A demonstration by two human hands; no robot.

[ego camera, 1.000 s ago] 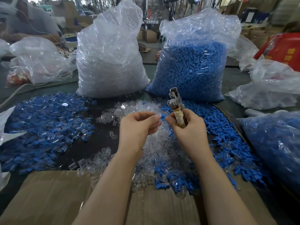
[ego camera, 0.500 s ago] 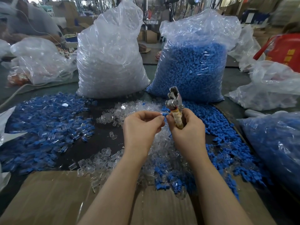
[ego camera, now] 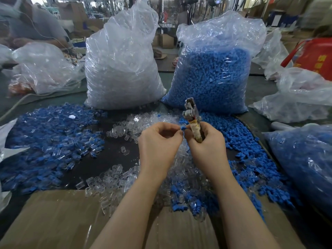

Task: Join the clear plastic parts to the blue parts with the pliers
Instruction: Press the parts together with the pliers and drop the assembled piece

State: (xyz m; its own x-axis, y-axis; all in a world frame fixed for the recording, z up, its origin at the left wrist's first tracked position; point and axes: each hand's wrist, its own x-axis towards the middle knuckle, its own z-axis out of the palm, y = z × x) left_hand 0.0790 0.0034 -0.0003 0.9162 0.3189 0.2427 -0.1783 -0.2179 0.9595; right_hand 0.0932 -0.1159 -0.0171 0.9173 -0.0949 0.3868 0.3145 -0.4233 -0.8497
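1. Now my left hand [ego camera: 159, 141] pinches a blue part [ego camera: 183, 128] at its fingertips, touching my right hand [ego camera: 206, 143].
2. My right hand grips the pliers [ego camera: 193, 119], nose pointing up toward the table's far edge, directly above the part.

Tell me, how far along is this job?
Done: a heap of joined pieces lies on the left. In hand: the left hand pinches a blue part while the right hand grips the pliers. Left: two big sacks, clear parts and blue parts.
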